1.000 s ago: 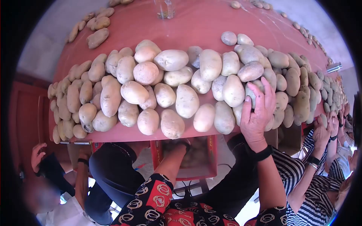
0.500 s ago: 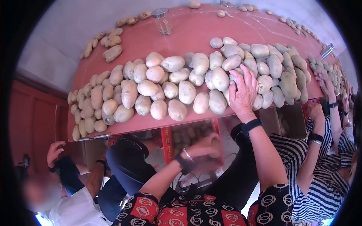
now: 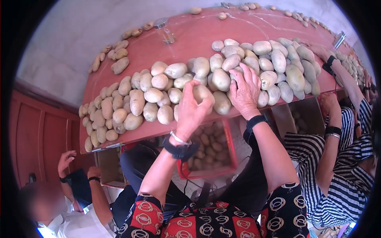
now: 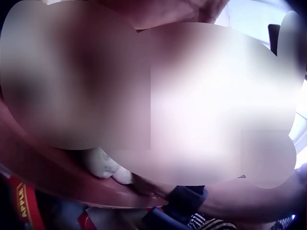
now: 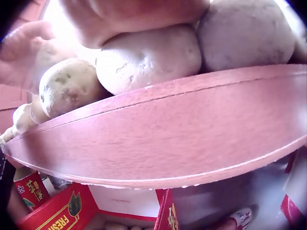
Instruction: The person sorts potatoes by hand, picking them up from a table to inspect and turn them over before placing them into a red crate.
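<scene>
We see potatoes (image 3: 137, 102) heaped along the front of the red table (image 3: 198, 33), where our left hand (image 3: 191, 110) grips a pale potato (image 3: 203, 94). Below sits a red box (image 3: 231, 147) holding more; rightward, our right hand (image 3: 246, 92) curls round a greyish potato (image 3: 234, 74).

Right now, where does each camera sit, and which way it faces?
Head: on the head, facing forward and down at potatoes on the table; left grip, right grip, sleeves show.
Left wrist: worn there, likely facing rightward past the table edge; mostly blurred, some skin.
Right wrist: worn there, facing the table edge; both grips show partly.
Head and right wrist share the red crate.
</scene>
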A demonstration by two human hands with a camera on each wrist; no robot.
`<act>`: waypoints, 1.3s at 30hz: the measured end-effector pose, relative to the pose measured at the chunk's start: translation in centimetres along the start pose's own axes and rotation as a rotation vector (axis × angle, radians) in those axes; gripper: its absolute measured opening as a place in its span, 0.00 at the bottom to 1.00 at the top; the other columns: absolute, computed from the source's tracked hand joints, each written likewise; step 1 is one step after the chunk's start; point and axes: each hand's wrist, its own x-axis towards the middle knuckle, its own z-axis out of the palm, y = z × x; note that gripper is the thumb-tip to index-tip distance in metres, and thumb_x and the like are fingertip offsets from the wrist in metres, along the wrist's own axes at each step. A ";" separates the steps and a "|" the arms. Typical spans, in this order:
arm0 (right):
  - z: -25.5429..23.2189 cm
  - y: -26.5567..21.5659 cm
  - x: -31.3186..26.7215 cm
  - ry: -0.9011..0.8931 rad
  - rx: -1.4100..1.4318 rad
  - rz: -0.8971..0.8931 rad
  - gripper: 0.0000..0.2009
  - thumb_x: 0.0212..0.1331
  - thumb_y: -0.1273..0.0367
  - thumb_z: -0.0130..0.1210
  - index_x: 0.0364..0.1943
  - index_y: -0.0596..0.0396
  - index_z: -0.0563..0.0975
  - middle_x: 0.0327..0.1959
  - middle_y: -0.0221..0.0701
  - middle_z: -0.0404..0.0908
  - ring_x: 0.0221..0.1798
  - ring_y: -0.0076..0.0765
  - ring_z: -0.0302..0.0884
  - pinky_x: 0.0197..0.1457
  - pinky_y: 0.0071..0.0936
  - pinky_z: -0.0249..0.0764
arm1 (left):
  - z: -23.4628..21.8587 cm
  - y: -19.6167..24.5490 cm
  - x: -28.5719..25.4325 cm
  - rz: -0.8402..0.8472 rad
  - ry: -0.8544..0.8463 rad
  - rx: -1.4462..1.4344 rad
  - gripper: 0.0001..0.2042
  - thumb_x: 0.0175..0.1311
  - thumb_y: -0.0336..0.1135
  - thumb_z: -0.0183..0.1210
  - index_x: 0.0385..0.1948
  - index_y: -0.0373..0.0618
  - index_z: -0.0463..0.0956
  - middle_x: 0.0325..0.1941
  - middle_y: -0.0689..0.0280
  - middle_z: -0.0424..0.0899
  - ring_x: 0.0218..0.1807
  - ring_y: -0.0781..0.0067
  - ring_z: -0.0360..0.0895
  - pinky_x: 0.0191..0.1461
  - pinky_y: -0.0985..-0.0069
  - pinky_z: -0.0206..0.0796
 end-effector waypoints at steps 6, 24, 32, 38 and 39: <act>-0.2 -0.1 0.3 0.015 0.008 0.002 0.16 0.48 0.70 0.56 0.45 0.42 0.76 0.57 0.34 0.68 0.61 0.43 0.61 0.60 0.46 0.57 | 0.9 3.7 1.9 -0.289 0.092 -0.031 0.23 0.61 0.34 0.52 0.59 0.42 0.62 0.51 0.48 0.76 0.49 0.55 0.78 0.50 0.67 0.69; 1.6 1.1 -0.1 0.112 -0.035 -0.078 0.14 0.48 0.66 0.55 0.43 0.39 0.76 0.53 0.31 0.71 0.57 0.40 0.65 0.57 0.46 0.59 | 0.1 -4.4 1.8 0.284 0.006 0.056 0.17 0.61 0.30 0.58 0.51 0.43 0.66 0.30 0.69 0.75 0.26 0.83 0.67 0.33 0.81 0.63; -0.9 -1.0 0.2 0.117 -0.005 -0.096 0.12 0.51 0.69 0.51 0.42 0.51 0.75 0.51 0.39 0.70 0.55 0.48 0.65 0.56 0.43 0.60 | 0.2 -4.8 -6.2 0.126 -0.310 -0.269 0.07 0.63 0.29 0.55 0.41 0.41 0.75 0.31 0.72 0.74 0.30 0.89 0.66 0.29 0.85 0.61; -1.1 -0.9 0.0 0.112 0.028 -0.124 0.13 0.51 0.70 0.51 0.42 0.50 0.75 0.51 0.39 0.70 0.56 0.49 0.65 0.57 0.43 0.61 | 0.7 -17.4 -8.1 -0.182 -0.958 0.322 0.19 0.62 0.34 0.50 0.55 0.41 0.67 0.50 0.55 0.77 0.47 0.62 0.75 0.49 0.69 0.67; -0.9 -0.9 0.0 0.120 -0.011 -0.113 0.12 0.51 0.69 0.51 0.42 0.49 0.75 0.51 0.39 0.70 0.56 0.49 0.65 0.57 0.44 0.61 | 1.4 -19.5 -8.7 -0.165 -0.915 0.394 0.21 0.61 0.33 0.50 0.57 0.40 0.66 0.52 0.52 0.76 0.49 0.56 0.76 0.51 0.65 0.67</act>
